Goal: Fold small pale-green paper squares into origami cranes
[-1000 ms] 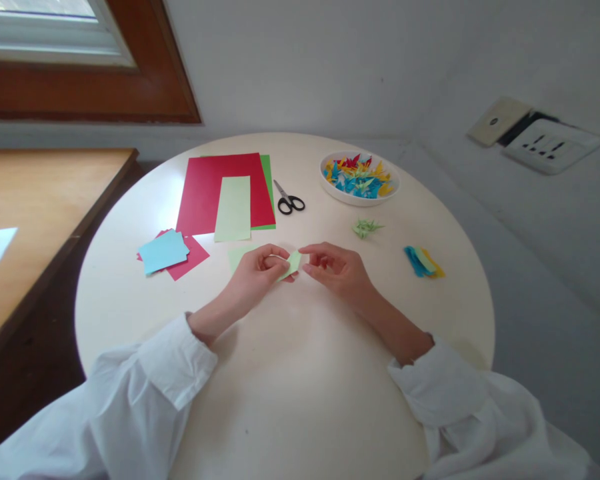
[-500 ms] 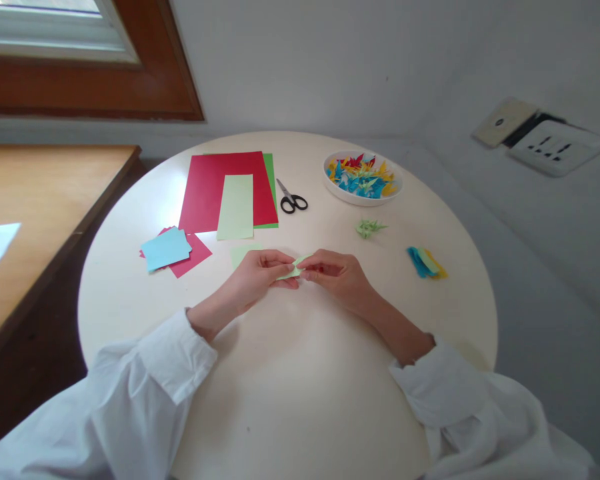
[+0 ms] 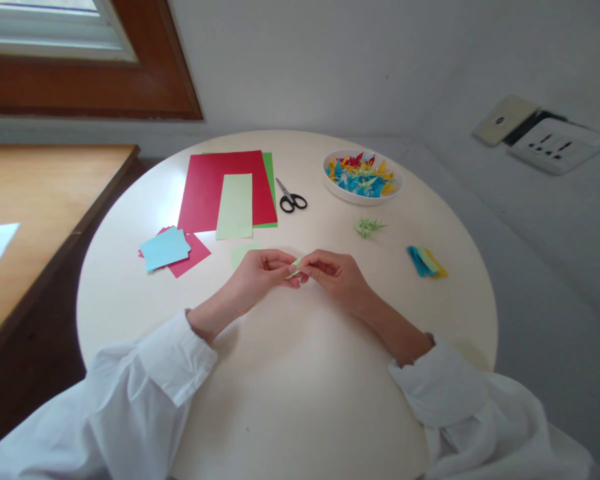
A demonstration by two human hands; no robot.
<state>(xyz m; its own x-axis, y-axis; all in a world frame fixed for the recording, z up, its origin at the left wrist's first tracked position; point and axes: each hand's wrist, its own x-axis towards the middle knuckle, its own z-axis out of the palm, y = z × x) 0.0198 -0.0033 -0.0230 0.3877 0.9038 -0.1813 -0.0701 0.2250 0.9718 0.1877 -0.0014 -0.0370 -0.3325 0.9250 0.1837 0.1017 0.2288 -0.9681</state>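
Observation:
Both my hands meet over the middle of the round cream table [image 3: 290,373]. My left hand [image 3: 260,273] and my right hand [image 3: 335,275] pinch a small pale green folded paper [image 3: 296,265] between their fingertips; most of it is hidden by the fingers. A pale green square [image 3: 241,253] lies on the table just behind my left hand. A finished pale green paper crane [image 3: 369,227] rests beyond my right hand.
Red and green sheets [image 3: 210,190] with a pale green strip [image 3: 235,207] lie at the back left, blue and red squares [image 3: 167,250] nearer. Black scissors [image 3: 291,198], a white bowl [image 3: 395,189] of several coloured cranes, folded papers [image 3: 425,261] at right. Wooden desk [image 3: 35,213] on the left.
My right hand has closed in on the paper and now pinches it with the left. The paper, held open and visible before, is now folded narrow and mostly hidden between the fingertips.

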